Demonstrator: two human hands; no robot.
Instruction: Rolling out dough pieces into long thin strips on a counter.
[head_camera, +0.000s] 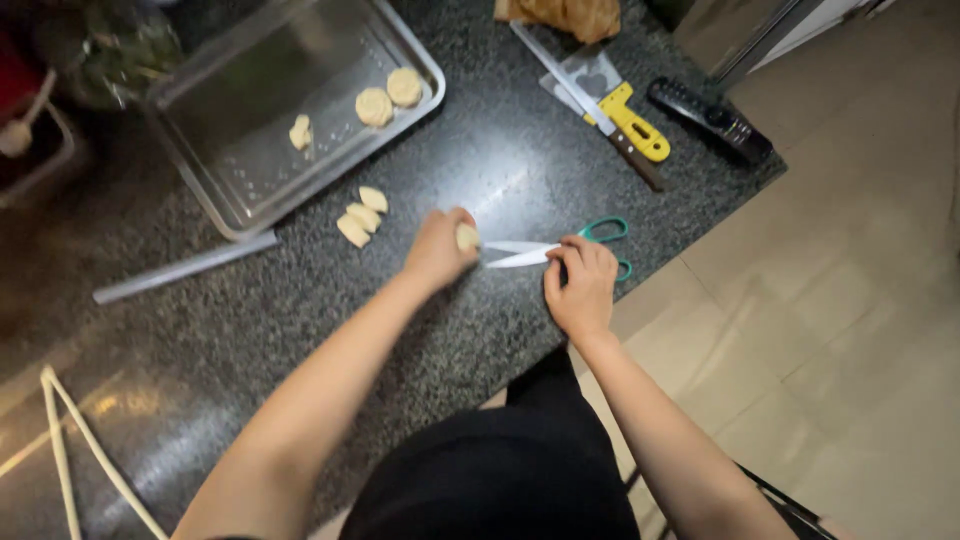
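My left hand pinches a small pale piece of dough just above the dark speckled counter. My right hand grips green-handled scissors, whose open white blades point left and reach the dough. Three cut dough pieces lie on the counter to the left of my left hand. Farther back, a metal baking tray carries two round moulded dough cakes and one smaller lump.
A yellow-handled tool and a long knife lie at the back right, beside a black remote. A grey strip lies left of the tray. The counter edge runs diagonally on the right, above a tiled floor.
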